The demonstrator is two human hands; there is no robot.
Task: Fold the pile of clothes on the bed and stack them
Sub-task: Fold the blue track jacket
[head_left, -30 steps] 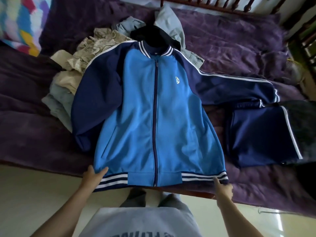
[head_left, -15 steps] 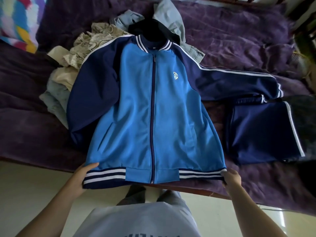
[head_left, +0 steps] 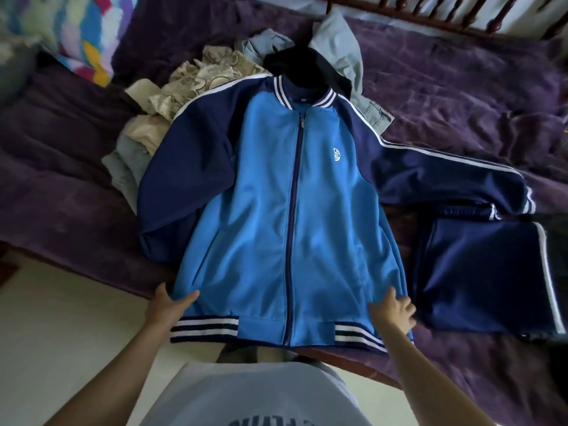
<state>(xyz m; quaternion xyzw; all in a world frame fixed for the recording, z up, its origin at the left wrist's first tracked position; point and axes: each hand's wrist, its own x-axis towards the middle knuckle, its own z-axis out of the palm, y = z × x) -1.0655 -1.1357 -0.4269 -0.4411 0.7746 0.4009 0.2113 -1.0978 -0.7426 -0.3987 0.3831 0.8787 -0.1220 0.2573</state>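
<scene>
The jacket (head_left: 276,210) is lying face up and zipped on the bed (head_left: 461,87), spread flat between the two hands, with its striped hem hanging just over the bed's near edge. The left hand (head_left: 170,309) is resting open on the jacket's lower corner just above the hem. Its thumb is lying across the blue fabric, and its fingers are reaching along the side seam. The right hand (head_left: 393,313) is sitting on the opposite lower corner, also just above the hem. Its fingers are loosely bent and blurred, so I cannot tell whether they are pinching the cloth or only pressing it.

Beyond the left hand, one navy sleeve is lying bent down along the jacket's body. Beyond the right hand, the other sleeve is stretching straight out, away from both hands. Just outside the right hand, folded navy trousers (head_left: 482,272) are lying flat, with a white stripe down their far side. Far ahead of the left hand, the pile (head_left: 184,96) of unfolded clothes is sitting partly under the jacket's shoulder and collar. A colourful pillow (head_left: 86,35) is lying further out beyond it.
</scene>
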